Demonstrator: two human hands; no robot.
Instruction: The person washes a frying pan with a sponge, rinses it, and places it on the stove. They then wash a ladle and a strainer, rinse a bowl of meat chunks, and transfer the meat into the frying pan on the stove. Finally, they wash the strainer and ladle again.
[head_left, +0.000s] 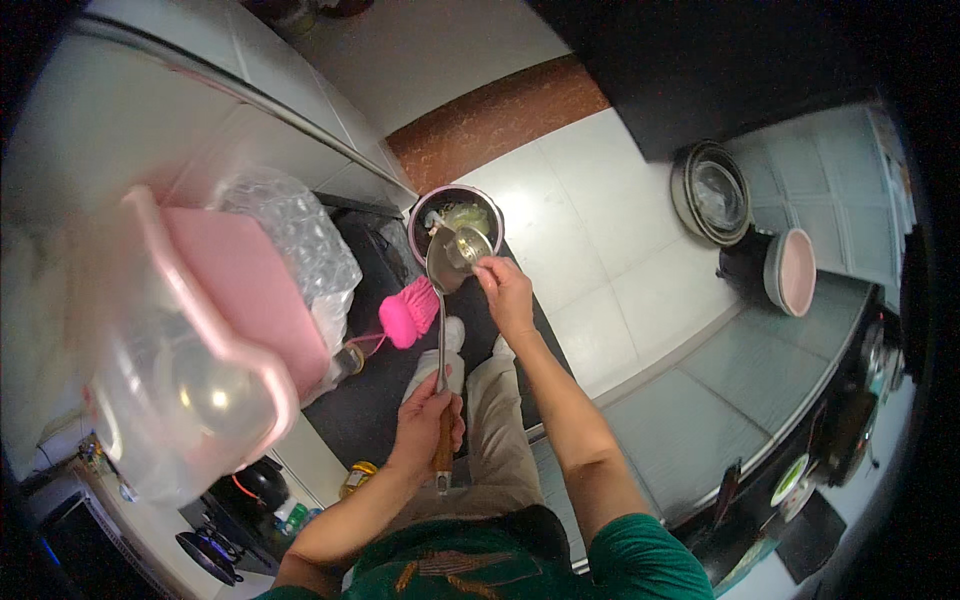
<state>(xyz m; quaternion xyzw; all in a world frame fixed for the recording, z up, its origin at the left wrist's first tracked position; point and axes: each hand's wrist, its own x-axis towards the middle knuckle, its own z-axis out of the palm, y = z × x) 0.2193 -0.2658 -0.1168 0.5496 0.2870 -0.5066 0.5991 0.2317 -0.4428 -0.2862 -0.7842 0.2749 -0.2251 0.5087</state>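
My left hand (424, 420) grips the wooden handle of a metal wok spatula (442, 330), whose broad head lies over a round waste bin (499, 217) with a pinkish rim. Between thumb and fingers, my right hand (508, 295) holds a small round metal strainer (471, 246) beside the spatula head, also above the bin. Pale bits show in the strainer; whether the two metal pieces touch, I cannot tell. Inside the bin lie food scraps (459, 214) and what looks like pale green leaves, partly hidden by the tools.
A bright pink scrub brush (401, 315) hangs left of the spatula. Further left are a pink plastic basin (240, 337) and clear plastic bags (300, 232). Nested metal basins (712, 195) and a pink-lined bowl (793, 271) are at the right, by grey cabinet doors (690, 412).
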